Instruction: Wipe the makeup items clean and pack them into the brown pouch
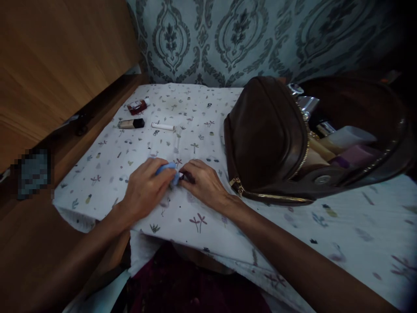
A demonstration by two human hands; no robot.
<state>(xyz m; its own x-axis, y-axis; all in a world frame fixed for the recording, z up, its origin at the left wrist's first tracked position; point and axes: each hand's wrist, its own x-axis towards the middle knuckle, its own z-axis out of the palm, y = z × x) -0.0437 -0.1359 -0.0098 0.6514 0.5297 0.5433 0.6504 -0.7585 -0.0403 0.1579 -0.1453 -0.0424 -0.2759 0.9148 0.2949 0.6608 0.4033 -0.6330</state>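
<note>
In the head view, my left hand is closed around a crumpled light blue cloth. My right hand pinches a small dark cosmetic tube whose pale end meets the cloth. Fingers cover most of the tube, so its exact kind is unclear. Both hands are low over the patterned white cloth spread on the surface. Beyond them lie a white tube, a beige bottle with a black cap, and a small bottle of red liquid.
On the right stands a brown cosmetic bag, unzipped and filled with several tubes and bottles. A wooden panel rises at the left. Behind the surface is a grey patterned wall.
</note>
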